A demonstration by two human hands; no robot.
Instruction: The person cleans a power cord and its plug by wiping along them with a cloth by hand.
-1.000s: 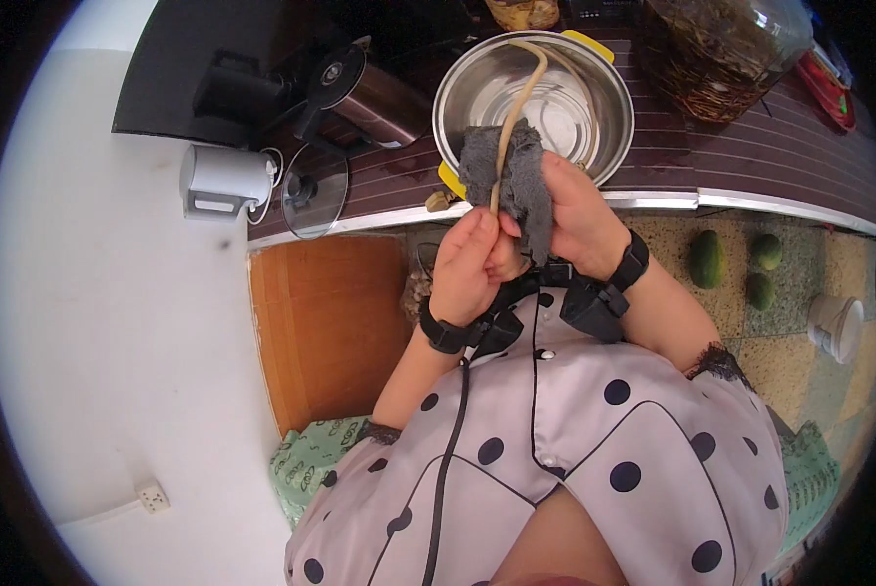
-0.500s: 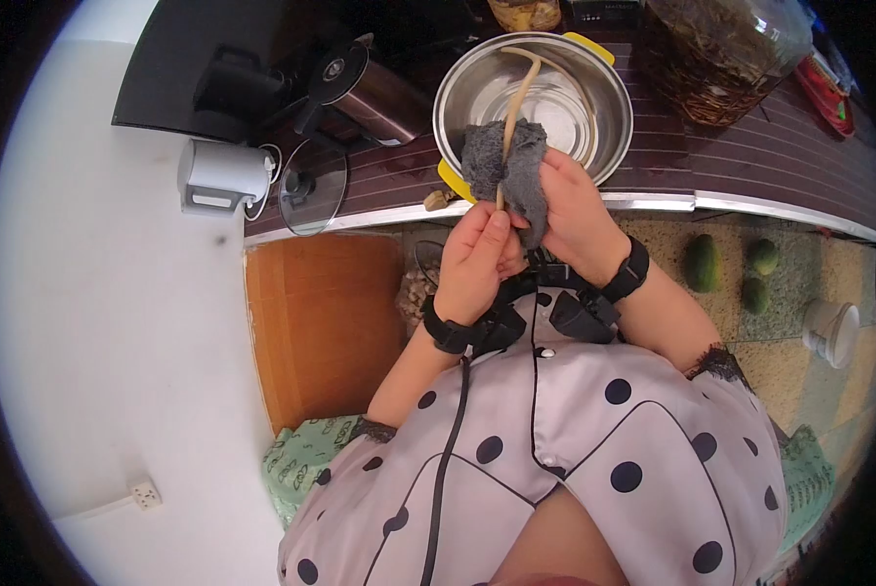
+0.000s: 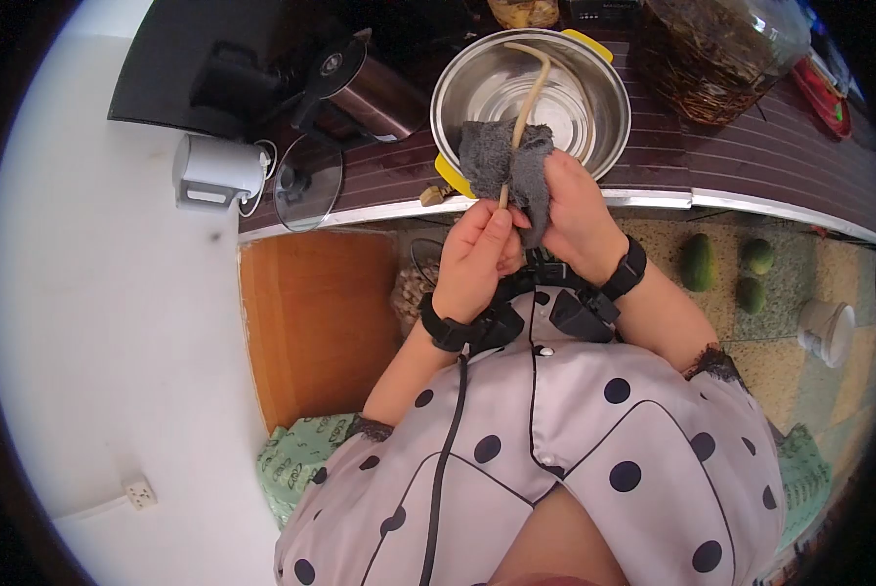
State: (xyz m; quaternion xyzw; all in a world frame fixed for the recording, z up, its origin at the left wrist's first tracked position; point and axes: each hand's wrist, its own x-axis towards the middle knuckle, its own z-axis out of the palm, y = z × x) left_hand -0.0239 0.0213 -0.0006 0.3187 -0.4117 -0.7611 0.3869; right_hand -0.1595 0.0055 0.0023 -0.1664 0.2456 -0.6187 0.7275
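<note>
My left hand (image 3: 474,262) pinches a beige cord (image 3: 533,96) between thumb and fingers, just below a grey cloth (image 3: 485,156). My right hand (image 3: 581,207) grips the right side of that cloth. The cord crosses over the cloth and curves up into a steel pot (image 3: 445,83) with yellow handles, where it bends back along the inner wall. The cloth hangs over the pot's near rim. Below the pot's left handle, a small tan block (image 3: 431,196) lies at the counter edge; its kind is unclear.
On the counter (image 3: 653,176) stand a dark kettle (image 3: 379,98), a glass lid (image 3: 311,186) and a wicker basket (image 3: 716,93) under plastic. A white appliance (image 3: 213,174) is at the left. Green melons (image 3: 697,262) and a white bucket (image 3: 829,332) are on the floor.
The cloth lies slightly more spread on both sides of the cord. Both hands keep their hold and have barely moved; the whole view has shifted a little.
</note>
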